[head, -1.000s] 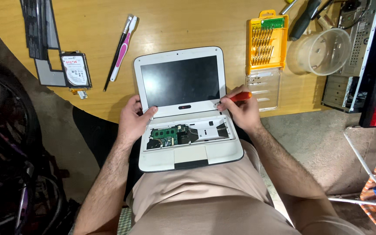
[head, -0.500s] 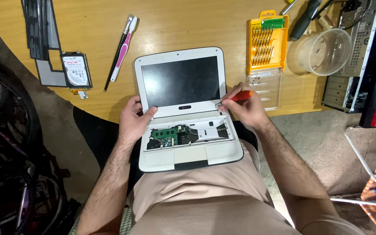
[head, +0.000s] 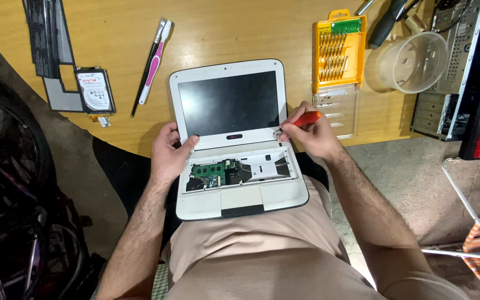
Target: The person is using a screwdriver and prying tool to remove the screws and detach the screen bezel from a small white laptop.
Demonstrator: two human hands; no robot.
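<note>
A small white laptop [head: 234, 200] lies open on my lap, its keyboard removed so a green circuit board [head: 213, 168] shows inside the base. Its dark screen [head: 228, 103] leans back over the wooden desk edge. My left hand [head: 169, 151] grips the laptop's left hinge corner, thumb on the bezel below the screen. My right hand [head: 311, 133] holds a red-handled screwdriver [head: 300, 120], its tip at the right hinge corner.
On the wooden desk [head: 240, 33]: a yellow screwdriver bit set [head: 337, 49] with its clear lid [head: 337, 114], a clear plastic tub [head: 409, 61], a hard drive [head: 94, 90], a pink brush [head: 154, 61], black strips [head: 43, 36]. Computer chassis [head: 462, 72] at right, cables [head: 6, 222] at left.
My right hand has shifted slightly up and left with the screwdriver toward the right hinge. My left hand stays on the left corner.
</note>
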